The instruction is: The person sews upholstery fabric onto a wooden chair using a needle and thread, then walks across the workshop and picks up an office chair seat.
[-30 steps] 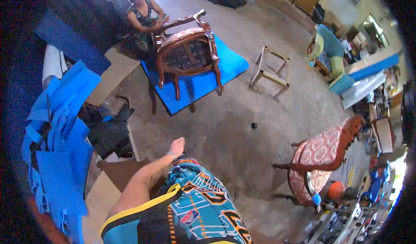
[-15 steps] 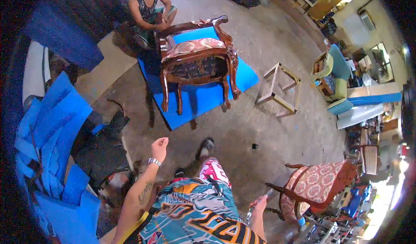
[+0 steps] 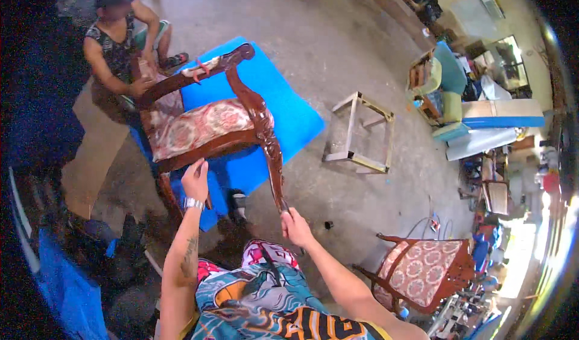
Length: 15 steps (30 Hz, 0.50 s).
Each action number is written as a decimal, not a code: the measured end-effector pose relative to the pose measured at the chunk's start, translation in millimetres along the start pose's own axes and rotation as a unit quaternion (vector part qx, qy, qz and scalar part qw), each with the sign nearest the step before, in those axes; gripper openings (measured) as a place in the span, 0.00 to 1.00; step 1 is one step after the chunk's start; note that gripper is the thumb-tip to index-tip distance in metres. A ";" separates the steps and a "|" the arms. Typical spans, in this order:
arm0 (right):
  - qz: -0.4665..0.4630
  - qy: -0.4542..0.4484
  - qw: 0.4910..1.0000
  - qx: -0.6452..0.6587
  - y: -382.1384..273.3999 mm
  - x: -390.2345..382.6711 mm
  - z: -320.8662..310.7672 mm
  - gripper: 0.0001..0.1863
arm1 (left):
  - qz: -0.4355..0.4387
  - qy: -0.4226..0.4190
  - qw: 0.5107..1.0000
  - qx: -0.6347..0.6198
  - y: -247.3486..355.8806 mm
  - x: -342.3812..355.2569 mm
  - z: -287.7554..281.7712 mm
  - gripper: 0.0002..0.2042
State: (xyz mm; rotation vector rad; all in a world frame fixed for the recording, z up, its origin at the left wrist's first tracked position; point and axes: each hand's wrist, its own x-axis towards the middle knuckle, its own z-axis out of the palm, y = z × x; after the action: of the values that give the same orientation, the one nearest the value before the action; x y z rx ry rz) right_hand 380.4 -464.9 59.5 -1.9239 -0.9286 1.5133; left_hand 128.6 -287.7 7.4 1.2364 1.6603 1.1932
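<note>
A carved dark wooden chair (image 3: 263, 120) with a red and cream patterned seat stands before me on a blue sheet (image 3: 295, 108). Just below its front seat rail is my left hand (image 3: 196, 183), fingers pinched together; anything between them is too small to make out. My right hand (image 3: 294, 226) is closed beside the lower end of the chair's right front leg (image 3: 275, 180). A thin dark piece shows at its fingertips, and I cannot tell whether it is a tool or the leg's end. A red strip (image 3: 202, 68) lies over the chair's top rail.
A crouching person (image 3: 114, 44) rests a hand on the chair's far left side. A bare wooden frame (image 3: 362, 132) stands to the right. Another patterned chair (image 3: 416, 270) lies at lower right. Blue sheets (image 3: 66, 279) are heaped at lower left; a small black object (image 3: 329, 225) sits on the floor.
I have come closer to the chair. My left hand has reached the seat's front rail, and my right hand has swung forward from my side to the front leg. The person's hand has shifted on the chair.
</note>
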 end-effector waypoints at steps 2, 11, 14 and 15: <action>-0.008 -0.014 1.000 0.001 -26.6 23.9 0.3 0.14 | 0.018 0.006 0.996 0.092 -5.4 36.6 36.4 0.15; 0.027 -0.033 0.999 0.007 -28.9 61.4 22.6 0.13 | 0.046 -0.010 0.978 0.204 -39.7 61.4 69.8 0.19; 0.029 -0.056 0.997 0.052 -40.8 82.4 30.9 0.14 | 0.056 0.005 0.977 0.208 -43.1 61.4 68.6 0.17; 0.012 -0.060 0.998 0.013 -46.9 91.2 33.3 0.14 | -0.011 0.022 0.977 0.212 -44.3 61.2 69.2 0.16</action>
State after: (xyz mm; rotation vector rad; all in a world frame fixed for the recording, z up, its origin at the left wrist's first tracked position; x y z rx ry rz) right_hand 351.8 -365.1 30.5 -1.8488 -0.9349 1.6628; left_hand 163.6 -216.3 -57.3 1.4473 2.0263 0.8827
